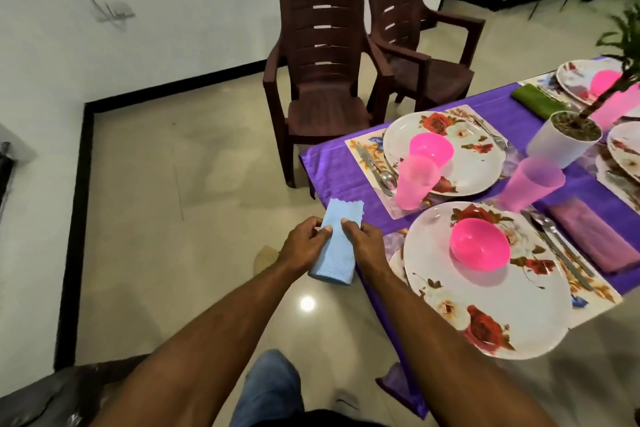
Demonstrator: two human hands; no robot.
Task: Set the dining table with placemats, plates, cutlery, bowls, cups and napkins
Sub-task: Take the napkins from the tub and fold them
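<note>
Both hands gripping one folded blue napkin (335, 248), held in the air over the floor, just off the near corner of the table (346, 198)
Left hand (304, 243): thumb and fingertips pinching the napkin's left edge, fingers curled
Right hand (363, 243): fingers curled over the right edge, thumb pressed on the cloth
Napkin hanging long and narrow, wavy edge at the far end, fold at the near end

Beside the right hand, on the purple tablecloth: near plate (485, 288) with flowers, on a floral placemat (602, 295), pink bowl (479, 244) sitting on it
Right of that plate: knife and spoon (557, 250), then a folded purple napkin (595, 236)
Pink cup (530, 184) standing just beyond the plate

Farther along: second plate (460, 156) on its own placemat, pink bowl (431, 147) on it, second pink cup (414, 180) at its near-left rim, cutlery (377, 170) to the left, fork (493, 135) to the right
White plant pot (561, 139) mid-table, green napkin (536, 100) behind it
Two brown plastic chairs (325, 80) on the floor by the table's far side
</note>
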